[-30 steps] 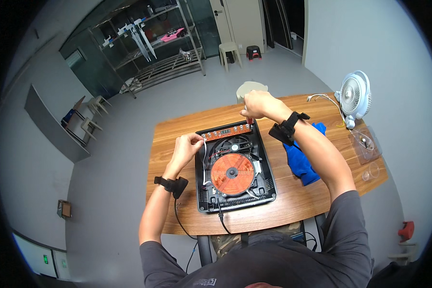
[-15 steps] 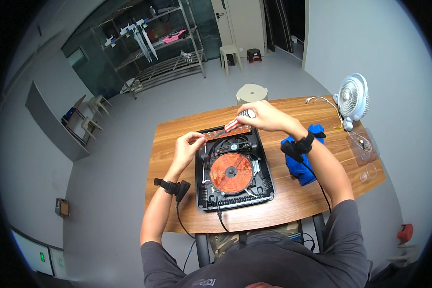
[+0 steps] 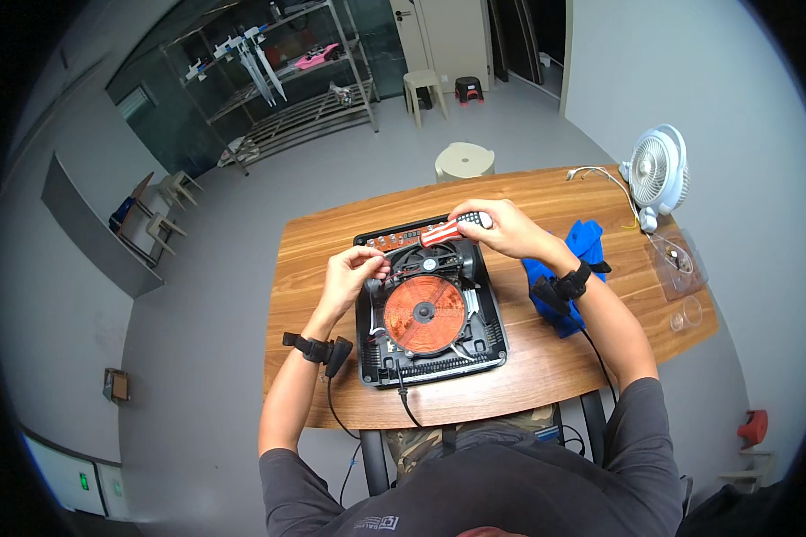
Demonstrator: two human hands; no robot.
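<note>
An opened induction cooker lies on the table in front of me, its round copper coil and black cooling fan exposed. Along its far edge runs an orange circuit strip with round buttons. My right hand grips a screwdriver with a red-and-white striped handle, held nearly level over the strip and pointing left. My left hand is pinched by the cooker's far left corner, near the screwdriver's tip end. What its fingertips hold is too small to tell.
A blue cloth bundle lies right of the cooker. At the table's right are a white fan, a clear plastic bag and a clear cup. A black power cord hangs over the near edge. A stool stands beyond the table.
The screwdriver has swung from a slant to nearly level, and my right hand sits lower and farther right over the cooker. My left hand stays pinched near the same corner. The view has shifted slightly.
</note>
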